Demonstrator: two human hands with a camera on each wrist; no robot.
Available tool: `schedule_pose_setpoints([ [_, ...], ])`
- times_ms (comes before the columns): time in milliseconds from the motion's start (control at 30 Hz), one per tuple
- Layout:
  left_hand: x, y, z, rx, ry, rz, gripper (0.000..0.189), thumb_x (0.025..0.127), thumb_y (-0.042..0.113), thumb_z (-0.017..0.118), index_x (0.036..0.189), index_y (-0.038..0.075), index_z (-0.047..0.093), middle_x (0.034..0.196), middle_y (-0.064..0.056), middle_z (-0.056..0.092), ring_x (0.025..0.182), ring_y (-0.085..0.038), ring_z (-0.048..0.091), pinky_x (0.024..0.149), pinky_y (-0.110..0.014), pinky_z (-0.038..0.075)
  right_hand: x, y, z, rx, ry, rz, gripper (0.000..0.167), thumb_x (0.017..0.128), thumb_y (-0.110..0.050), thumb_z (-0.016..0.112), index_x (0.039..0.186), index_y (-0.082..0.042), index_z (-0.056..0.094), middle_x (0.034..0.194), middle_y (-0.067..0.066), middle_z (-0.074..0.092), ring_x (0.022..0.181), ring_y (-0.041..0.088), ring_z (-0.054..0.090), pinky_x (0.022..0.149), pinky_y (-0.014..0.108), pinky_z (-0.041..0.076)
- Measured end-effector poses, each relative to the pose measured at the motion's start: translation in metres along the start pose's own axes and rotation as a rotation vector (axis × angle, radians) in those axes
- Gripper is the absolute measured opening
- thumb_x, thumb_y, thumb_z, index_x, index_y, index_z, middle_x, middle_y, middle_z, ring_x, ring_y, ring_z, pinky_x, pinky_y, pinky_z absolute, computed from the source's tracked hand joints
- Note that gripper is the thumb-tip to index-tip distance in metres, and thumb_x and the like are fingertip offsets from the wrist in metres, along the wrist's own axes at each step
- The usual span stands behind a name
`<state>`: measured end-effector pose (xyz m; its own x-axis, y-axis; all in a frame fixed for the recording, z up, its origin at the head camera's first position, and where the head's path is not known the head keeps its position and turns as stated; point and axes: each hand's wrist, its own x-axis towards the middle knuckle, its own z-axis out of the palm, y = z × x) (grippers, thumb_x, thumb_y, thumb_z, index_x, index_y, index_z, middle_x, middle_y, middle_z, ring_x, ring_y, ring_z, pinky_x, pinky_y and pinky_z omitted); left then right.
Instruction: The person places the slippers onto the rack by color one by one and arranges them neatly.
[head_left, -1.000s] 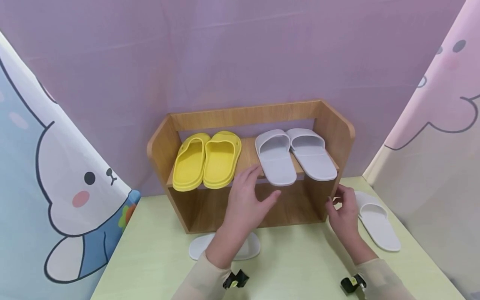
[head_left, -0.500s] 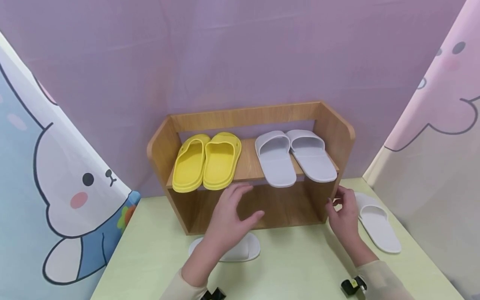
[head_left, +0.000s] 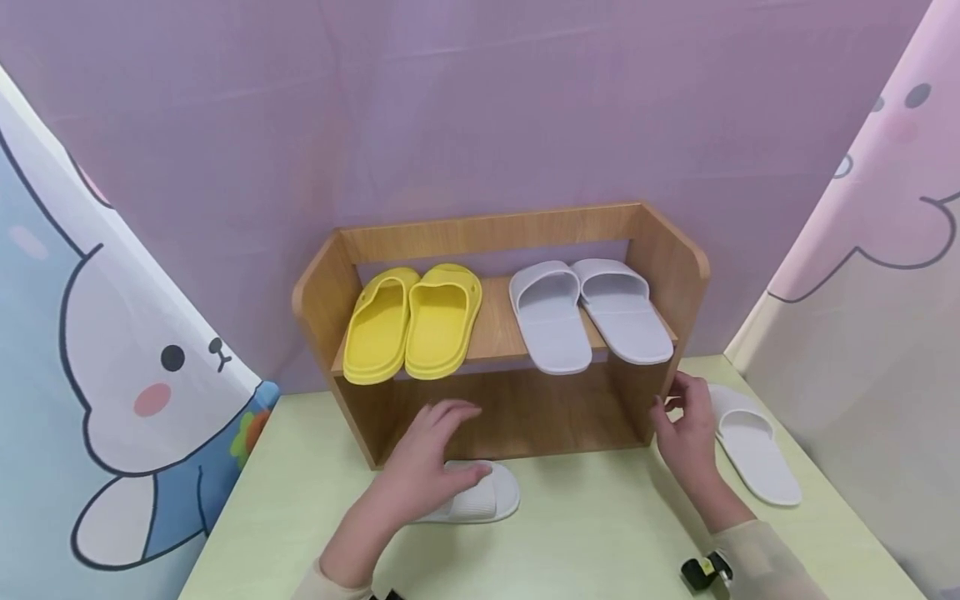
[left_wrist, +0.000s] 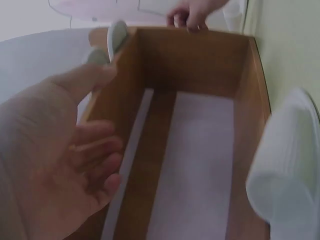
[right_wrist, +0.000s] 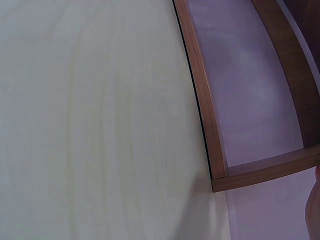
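My left hand (head_left: 412, 471), fingers spread and loosely bent with nothing between them, hovers in front of the wooden shoe rack (head_left: 487, 237). Below it a white slipper (head_left: 487, 496) lies on the table, partly covered by the hand. With curled fingers my right hand (head_left: 688, 425) holds the front edge of the rack's right side panel. On the top shelf sit a pair of yellow clogs (head_left: 408, 329) at the left and a pair of light grey slides (head_left: 588, 321) at the right. The left wrist view shows the rack's lower compartment and the white slipper alongside.
Another white slipper (head_left: 759, 458) lies on the pale green table (head_left: 600, 533), right of the rack and partly behind my right hand. A purple cloth (head_left: 487, 108) hangs behind the rack. Cartoon-printed cloths (head_left: 150, 375) flank both sides.
My left hand has drawn back from near the grey slides, moving left and down towards the white slipper in front. The right hand and the footwear stay where they were.
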<state>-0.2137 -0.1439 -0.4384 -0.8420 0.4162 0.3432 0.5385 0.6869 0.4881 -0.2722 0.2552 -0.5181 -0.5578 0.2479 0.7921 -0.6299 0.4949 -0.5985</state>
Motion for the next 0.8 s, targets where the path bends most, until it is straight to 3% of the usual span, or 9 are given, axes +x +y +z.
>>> schedule_pose_setpoints([
  [200,-0.016,-0.028,-0.004,0.053,-0.094,0.033,0.079,0.085,0.039,0.097,0.154,0.020,0.062,0.154,0.006,0.060,0.143,-0.022,0.054,0.117,-0.051,0.052,0.000,-0.002,0.000,-0.005,-0.002,-0.001,0.047,0.080,0.032,0.062,0.126,0.022,0.059,0.107,0.030,0.057,0.096,0.015,0.059,0.073,0.017,0.051],
  [433,-0.029,-0.054,-0.002,0.037,-0.099,0.058,0.073,0.084,0.036,0.097,0.149,0.022,0.066,0.151,0.006,0.061,0.139,-0.021,0.056,0.111,-0.050,0.057,0.001,0.001,-0.001,0.007,0.004,-0.021,0.047,0.079,0.032,0.061,0.125,0.022,0.059,0.107,0.031,0.057,0.094,0.018,0.059,0.072,0.018,0.050],
  [633,-0.035,-0.075,0.004,0.029,-0.127,0.024,0.071,0.084,0.038,0.097,0.147,0.024,0.068,0.147,0.009,0.063,0.138,-0.022,0.058,0.113,-0.053,0.055,0.000,0.003,0.001,0.019,0.002,-0.020,0.048,0.079,0.033,0.060,0.125,0.021,0.059,0.106,0.031,0.057,0.094,0.020,0.059,0.074,0.012,0.048],
  [800,-0.042,-0.090,0.007,0.032,-0.130,-0.012,0.068,0.084,0.040,0.096,0.144,0.023,0.070,0.147,0.005,0.064,0.140,-0.028,0.058,0.115,-0.058,0.053,0.001,0.001,0.001,0.017,-0.003,-0.015,0.049,0.078,0.034,0.060,0.126,0.021,0.058,0.107,0.033,0.056,0.093,0.023,0.059,0.073,0.013,0.048],
])
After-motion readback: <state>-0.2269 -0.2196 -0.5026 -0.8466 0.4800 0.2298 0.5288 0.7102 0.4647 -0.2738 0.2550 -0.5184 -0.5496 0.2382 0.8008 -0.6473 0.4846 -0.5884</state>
